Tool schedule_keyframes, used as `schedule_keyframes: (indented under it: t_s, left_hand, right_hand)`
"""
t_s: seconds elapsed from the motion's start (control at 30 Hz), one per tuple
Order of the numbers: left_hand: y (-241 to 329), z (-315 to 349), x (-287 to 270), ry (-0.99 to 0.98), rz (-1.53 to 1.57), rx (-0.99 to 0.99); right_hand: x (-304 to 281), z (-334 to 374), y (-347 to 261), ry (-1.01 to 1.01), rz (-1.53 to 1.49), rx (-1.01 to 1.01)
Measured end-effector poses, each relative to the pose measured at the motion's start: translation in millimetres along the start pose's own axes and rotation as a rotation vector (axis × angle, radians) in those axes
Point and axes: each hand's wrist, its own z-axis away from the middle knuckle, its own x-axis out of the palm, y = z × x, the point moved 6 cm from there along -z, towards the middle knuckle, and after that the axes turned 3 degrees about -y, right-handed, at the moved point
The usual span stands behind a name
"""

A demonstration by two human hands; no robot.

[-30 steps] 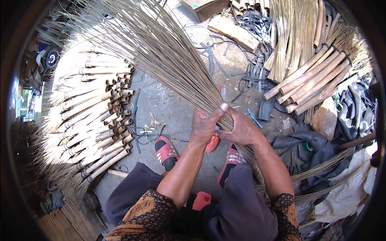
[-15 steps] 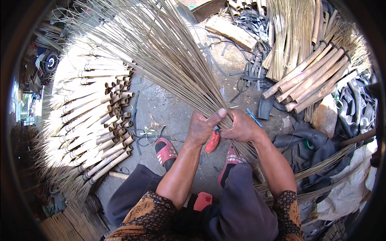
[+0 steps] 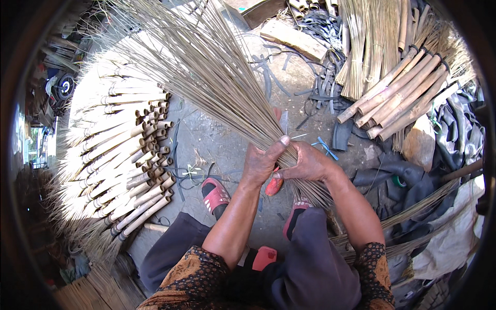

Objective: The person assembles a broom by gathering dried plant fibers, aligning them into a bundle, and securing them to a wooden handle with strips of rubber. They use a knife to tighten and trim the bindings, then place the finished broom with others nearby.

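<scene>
A bundle of long thin palm-rib sticks (image 3: 227, 77) runs slantwise from my hands to the upper left, where its tips fan out. My left hand (image 3: 262, 163) is wrapped round the bundle near its butt end, thumb on top. Just to the right, my right hand (image 3: 305, 164) grips the same bundle lower down. The cut ends stick out below my hands, above one pink sandal (image 3: 297, 212). Beneath the hands a red-orange object (image 3: 273, 186) lies on the floor, partly hidden, so its kind cannot be made out.
Many finished brooms with bamboo handles (image 3: 139, 155) lie piled at the left. More bamboo-handled brooms (image 3: 398, 95) and stick bundles (image 3: 369, 46) rest at the upper right. Black rubber strips (image 3: 323, 85), a wooden block (image 3: 294, 40), a stone (image 3: 418, 144) and a white sack (image 3: 444, 248) lie around.
Both hands keep their hold on the bundle, which has shifted slightly. A blade-like piece with a reddish handle now shows beside the bundle above my hands.
</scene>
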Motion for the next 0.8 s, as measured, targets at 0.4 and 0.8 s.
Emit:
schedule_keyframes:
  t_s: [0.4,0.8]
  left_hand:
    - [-8,-2,1,0.073,0.026,-0.015]
    - [-7,-6,16,0.05,0.121,0.005]
  right_hand:
    - [1,-4,13,0.033,0.177,0.124]
    - [-6,0,25,0.23,0.154,0.038]
